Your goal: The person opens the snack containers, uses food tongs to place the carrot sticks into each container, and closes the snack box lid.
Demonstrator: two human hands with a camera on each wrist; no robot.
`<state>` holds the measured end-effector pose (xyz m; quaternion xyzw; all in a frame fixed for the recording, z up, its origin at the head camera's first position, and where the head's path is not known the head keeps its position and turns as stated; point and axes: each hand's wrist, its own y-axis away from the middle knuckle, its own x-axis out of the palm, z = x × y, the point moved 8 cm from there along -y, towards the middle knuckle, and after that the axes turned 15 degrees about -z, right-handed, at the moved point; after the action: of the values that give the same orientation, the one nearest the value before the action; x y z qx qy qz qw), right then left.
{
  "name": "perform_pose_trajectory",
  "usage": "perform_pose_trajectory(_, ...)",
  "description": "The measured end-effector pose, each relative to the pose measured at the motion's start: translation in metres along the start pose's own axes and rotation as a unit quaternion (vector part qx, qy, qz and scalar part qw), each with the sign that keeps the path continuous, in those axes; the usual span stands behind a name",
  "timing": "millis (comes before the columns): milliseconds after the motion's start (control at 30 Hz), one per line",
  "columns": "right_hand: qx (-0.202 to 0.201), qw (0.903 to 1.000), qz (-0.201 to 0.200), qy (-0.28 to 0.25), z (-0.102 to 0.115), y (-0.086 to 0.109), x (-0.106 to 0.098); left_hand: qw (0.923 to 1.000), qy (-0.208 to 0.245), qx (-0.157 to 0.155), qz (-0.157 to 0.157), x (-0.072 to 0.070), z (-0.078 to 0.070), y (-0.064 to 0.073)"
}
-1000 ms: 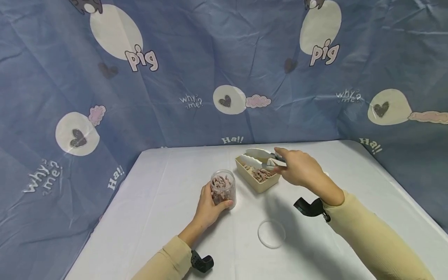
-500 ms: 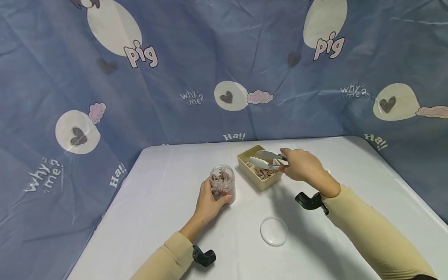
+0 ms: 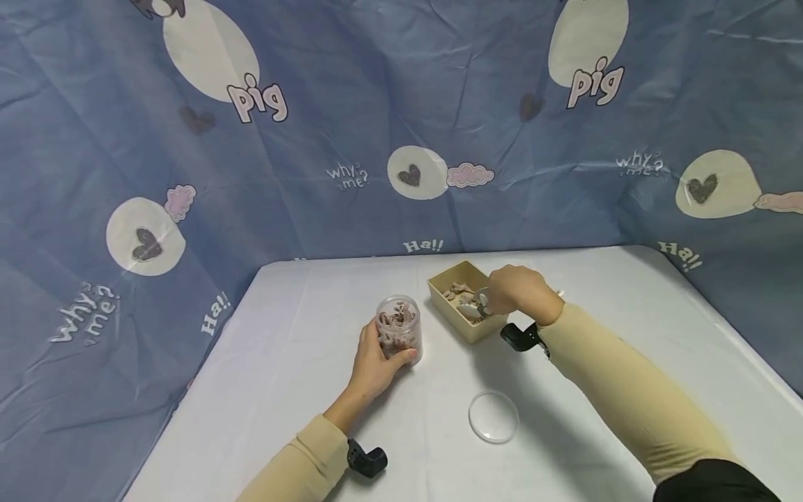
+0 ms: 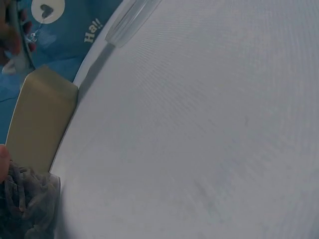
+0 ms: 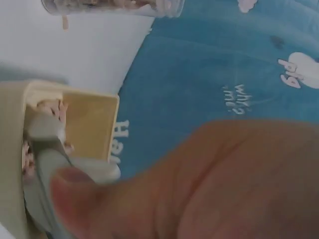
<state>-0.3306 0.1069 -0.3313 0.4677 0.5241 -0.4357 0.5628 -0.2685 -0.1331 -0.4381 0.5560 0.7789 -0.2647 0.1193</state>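
My left hand (image 3: 371,364) grips a clear plastic jar (image 3: 408,348) from its left side, thumb around the front. The uncapped jar stands upright and holds brownish-pink curled strips (image 3: 396,317), their kind unclear. To its right sits a beige rectangular box (image 3: 450,322) with more such strips inside. My right hand (image 3: 522,294) holds white-tipped tongs (image 3: 470,311) over the box, their tips down among the strips. In the right wrist view the thumb presses along one arm of the tongs (image 5: 50,172). The right fingers are mostly hidden in the head view.
A clear round lid (image 3: 493,417) lies on the white tablecloth (image 3: 301,328), nearer to me than the box. A small white object (image 3: 560,293) shows behind the right wrist. A blue printed curtain (image 3: 351,104) hangs along the table's back and left sides.
My right hand has lowered the tongs from above the box down into it. The left hand keeps its grip on the jar, which stays in place.
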Motion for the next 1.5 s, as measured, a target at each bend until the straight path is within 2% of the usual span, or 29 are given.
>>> perform_pose_trajectory(133,0.019,0.9992,-0.033,-0.015,-0.002,-0.004,0.007,1.0000,-0.001,0.002,0.004,0.003,-0.002,0.000)
perform_pose_trajectory(267,0.027,0.9962,-0.071,-0.043,-0.015,-0.001,0.011,1.0000,-0.005,0.004,0.002,0.002,-0.003,0.001)
perform_pose_trajectory(467,0.025,0.9900,-0.105,-0.090,-0.028,0.005,0.011,1.0000,0.000,-0.001,0.000,0.000,-0.001,0.002)
perform_pose_trajectory(733,0.023,0.9813,-0.154,-0.113,-0.034,0.017,0.003,1.0000,0.004,-0.001,-0.006,0.001,0.000,0.003)
perform_pose_trajectory(1000,0.012,0.9653,-0.218,-0.143,-0.037,0.033,-0.007,0.9999,0.004,-0.003,-0.009,0.001,0.001,0.002)
perform_pose_trajectory(1233,0.011,0.9575,-0.243,-0.155,-0.036,0.043,-0.020,1.0000,0.001,-0.003,-0.007,0.002,0.001,0.002)
perform_pose_trajectory(1500,-0.002,0.9511,-0.265,-0.158,-0.025,0.055,-0.035,0.9999,0.003,-0.010,-0.006,0.002,0.002,0.002)
